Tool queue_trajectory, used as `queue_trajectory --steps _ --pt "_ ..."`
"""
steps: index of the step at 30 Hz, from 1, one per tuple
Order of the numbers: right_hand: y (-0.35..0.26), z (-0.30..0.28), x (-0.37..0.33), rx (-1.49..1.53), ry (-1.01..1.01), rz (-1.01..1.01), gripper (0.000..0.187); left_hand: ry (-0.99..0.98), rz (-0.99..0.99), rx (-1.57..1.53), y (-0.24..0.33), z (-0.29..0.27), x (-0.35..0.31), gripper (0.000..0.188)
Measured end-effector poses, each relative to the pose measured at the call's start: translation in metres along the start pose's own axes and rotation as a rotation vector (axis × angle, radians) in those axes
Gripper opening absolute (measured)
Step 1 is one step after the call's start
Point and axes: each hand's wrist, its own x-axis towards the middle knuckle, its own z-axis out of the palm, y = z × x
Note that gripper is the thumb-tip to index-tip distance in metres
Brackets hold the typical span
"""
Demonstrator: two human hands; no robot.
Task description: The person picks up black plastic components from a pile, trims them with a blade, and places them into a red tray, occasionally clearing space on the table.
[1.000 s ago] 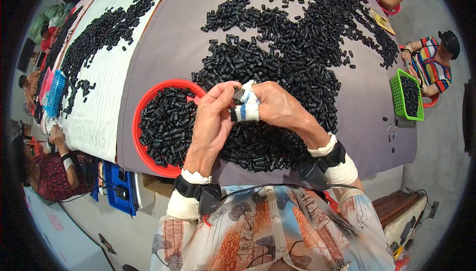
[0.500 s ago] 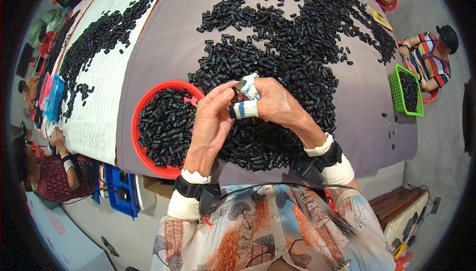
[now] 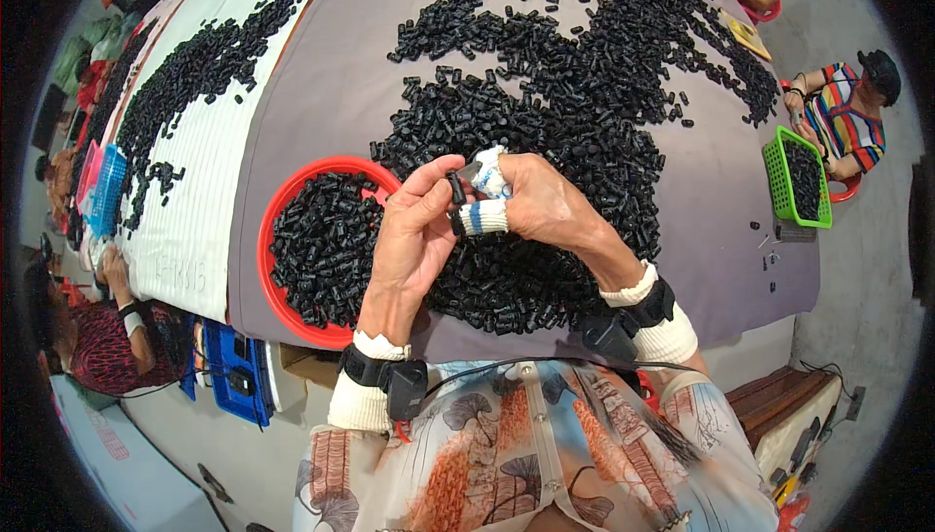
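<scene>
My left hand (image 3: 409, 230) pinches a small black cylindrical plastic piece (image 3: 455, 188) between thumb and forefinger. Facing it, my right hand (image 3: 553, 203) is closed on a small grey metal blade (image 3: 471, 171), whose edge lies close to the piece; whether they touch is unclear. White and blue cloth wraps cover fingers of the right hand. Beneath both hands spreads a large pile of similar black pieces (image 3: 526, 288) on the grey tabletop. Beside my left wrist stands a red basin (image 3: 264, 259) filled with more of them.
A co-worker in stripes (image 3: 845, 113) sits at the right near a green basket (image 3: 826, 210) of black pieces. Another person's arm (image 3: 136, 327) is at the left, by a white-covered table (image 3: 209, 249). A cable (image 3: 545, 361) runs between my wrist straps.
The black piece now stands more upright in my left fingers and shows more of its length. The blade has shifted slightly, and both hands stay nearly in place.
</scene>
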Motion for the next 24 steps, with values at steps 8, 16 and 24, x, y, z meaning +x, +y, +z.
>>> queue_trajectory --steps 8,16,24 --pt "0.002 0.000 0.002 -0.056 -0.047 -0.023 0.031 0.036 -0.007 0.038 0.001 0.000 -0.001 0.025" --pt "0.006 0.000 0.003 -0.097 -0.055 -0.044 0.032 0.031 -0.024 0.066 -0.001 -0.002 0.001 0.023" --pt "0.008 0.000 0.004 -0.081 -0.026 -0.146 0.028 0.093 0.000 0.080 -0.004 0.004 0.002 0.022"
